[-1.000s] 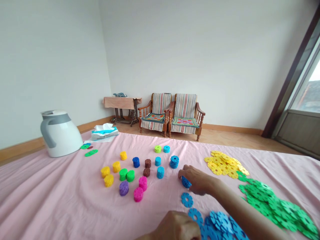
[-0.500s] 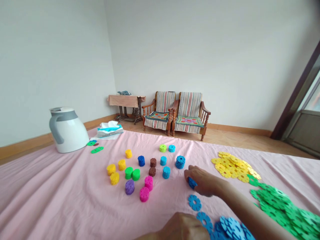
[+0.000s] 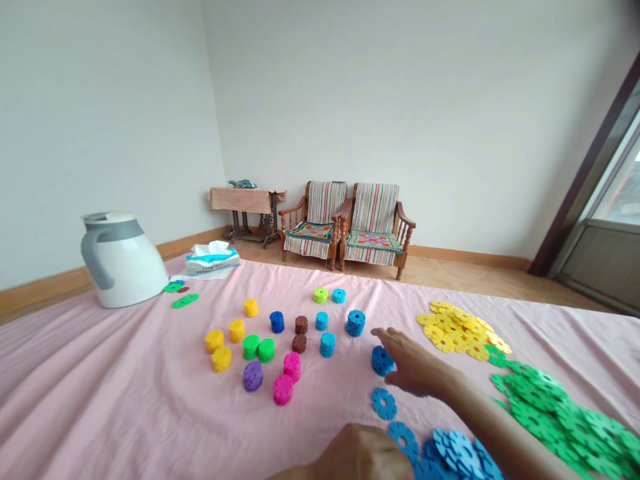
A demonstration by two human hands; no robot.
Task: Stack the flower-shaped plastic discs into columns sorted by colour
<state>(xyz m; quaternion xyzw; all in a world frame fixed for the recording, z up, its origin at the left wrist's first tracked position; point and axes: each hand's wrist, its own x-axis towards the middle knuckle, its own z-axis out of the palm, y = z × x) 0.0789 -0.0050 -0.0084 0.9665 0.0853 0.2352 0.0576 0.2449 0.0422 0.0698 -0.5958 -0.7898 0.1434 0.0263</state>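
My right hand lies over the pink cloth with fingers stretched out, just right of a blue stack of discs that stands on the cloth, its fingertips at the stack's top. My left hand is at the bottom edge, curled into a loose fist; what it holds, if anything, is hidden. A single blue flower disc lies flat between the hands. A heap of blue discs lies at the bottom right. Several coloured stacks stand in a group to the left.
A white kettle and a tissue pack sit at the far left of the pink cloth. Yellow discs and green discs are heaped at right. Two wooden chairs stand by the far wall.
My right hand has opened and let go of the blue stack, which now stands alone on the cloth. The left hand stays at the bottom edge.
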